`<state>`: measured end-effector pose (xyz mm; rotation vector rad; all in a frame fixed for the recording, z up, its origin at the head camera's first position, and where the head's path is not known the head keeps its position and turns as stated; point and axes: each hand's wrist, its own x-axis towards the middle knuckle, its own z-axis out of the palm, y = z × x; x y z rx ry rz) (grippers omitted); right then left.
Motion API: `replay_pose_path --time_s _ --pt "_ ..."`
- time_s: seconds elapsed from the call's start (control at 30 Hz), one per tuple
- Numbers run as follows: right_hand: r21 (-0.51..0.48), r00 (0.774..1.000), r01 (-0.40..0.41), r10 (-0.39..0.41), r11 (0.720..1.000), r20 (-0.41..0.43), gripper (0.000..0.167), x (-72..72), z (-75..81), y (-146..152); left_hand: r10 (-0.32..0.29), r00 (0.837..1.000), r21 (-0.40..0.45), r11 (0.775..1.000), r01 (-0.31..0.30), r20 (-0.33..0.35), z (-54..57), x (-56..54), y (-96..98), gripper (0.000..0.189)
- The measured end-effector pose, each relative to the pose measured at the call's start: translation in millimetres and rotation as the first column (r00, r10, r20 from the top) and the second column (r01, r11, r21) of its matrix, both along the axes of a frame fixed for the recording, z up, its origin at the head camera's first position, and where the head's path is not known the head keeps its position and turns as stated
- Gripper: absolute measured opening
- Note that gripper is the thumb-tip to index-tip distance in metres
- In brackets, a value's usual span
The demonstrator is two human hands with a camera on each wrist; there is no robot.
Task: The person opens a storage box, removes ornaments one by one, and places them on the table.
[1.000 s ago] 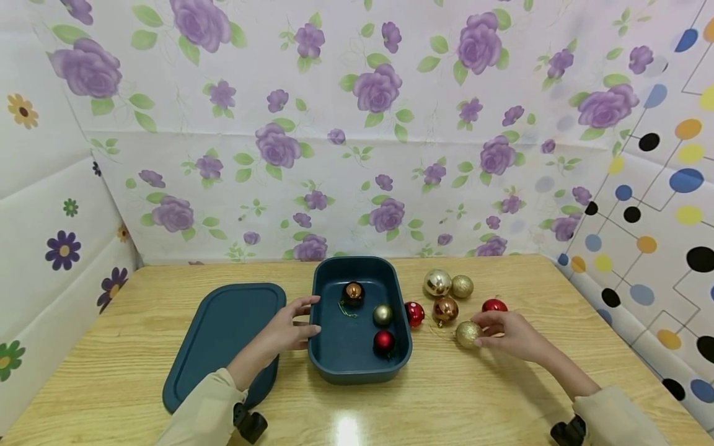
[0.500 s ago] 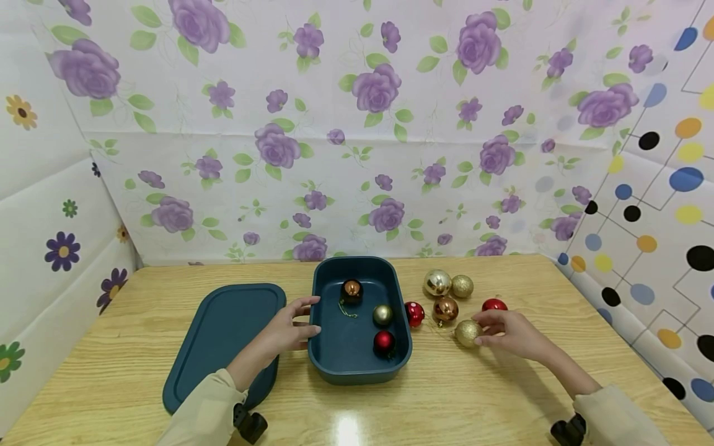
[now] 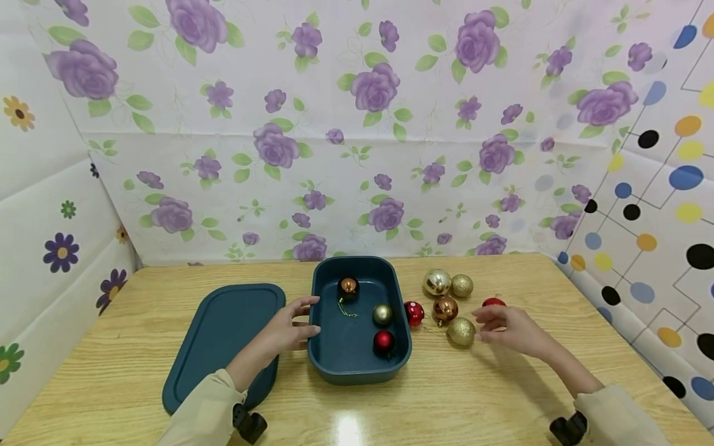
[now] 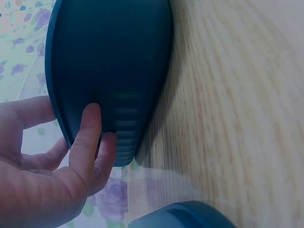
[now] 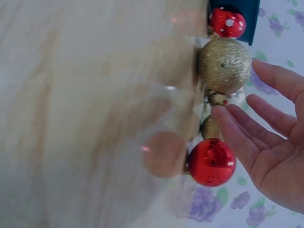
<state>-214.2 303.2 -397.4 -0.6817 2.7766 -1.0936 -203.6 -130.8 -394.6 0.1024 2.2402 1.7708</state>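
A dark teal box stands on the table with a copper ball ornament, a small gold ball and a red ball inside. My left hand rests at the box's left side, its fingers against the outer wall in the left wrist view. Right of the box, my right hand hangs with loosely extended fingers beside a glittery gold ball, holding nothing. In the right wrist view one fingertip is very close to that ball; contact cannot be told. A red ball lies behind this hand, partly hidden.
A teal lid lies flat left of the box. Near the box's right wall are a spotted red ball, a copper ball, a shiny gold ball and a glittery gold ball. Patterned cloth surrounds the table.
The glittery gold ball has shifted slightly left, out of my right fingers, which have let go. Inside the box the copper ball has rolled a little left and back. My left hand stays put.
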Motion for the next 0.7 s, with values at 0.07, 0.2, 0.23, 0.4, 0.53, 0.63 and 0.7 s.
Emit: replay_pose_path --time_s 0.07,0.2,0.23,0.4,0.53,0.63,0.7 --pt "-0.001 1.000 0.006 -0.006 1.000 -0.014 0.047 -0.1 3.2 -1 0.001 1.000 0.000 1.000 -0.001 -0.001 -0.4 0.1 -0.2 0.057" --pt "-0.021 0.999 0.020 -0.020 1.000 -0.031 0.046 -1.2 11.1 -7 -0.002 1.000 0.003 1.000 0.002 0.000 -0.5 -0.1 -0.9 0.057" --pt "-0.024 0.999 0.025 -0.026 0.999 -0.032 0.046 -1.5 13.6 -10 -0.001 1.000 0.003 1.000 0.001 0.000 -0.6 -0.1 -1.3 0.057" --pt "-0.053 0.999 0.010 -0.012 0.999 -0.038 0.044 -5.3 24.9 -29 -0.002 1.000 0.003 1.000 0.002 0.004 0.0 -0.9 -1.7 0.057" --pt "-0.076 0.999 -0.033 0.031 0.997 -0.026 0.043 -8.7 30.7 -52 -0.003 1.000 -0.005 1.000 0.003 0.001 0.0 -0.9 -1.5 0.056" --pt "-0.082 0.997 -0.078 0.076 0.994 -0.026 0.040 -10.1 33.3 -70 -0.002 1.000 -0.003 1.000 0.002 0.001 -0.4 -1.0 -1.2 0.056" --pt "-0.083 0.993 -0.113 0.110 0.990 -0.038 0.040 -10.7 34.5 -82 -0.004 1.000 0.001 1.000 0.004 0.003 -0.6 -1.1 -1.0 0.057"
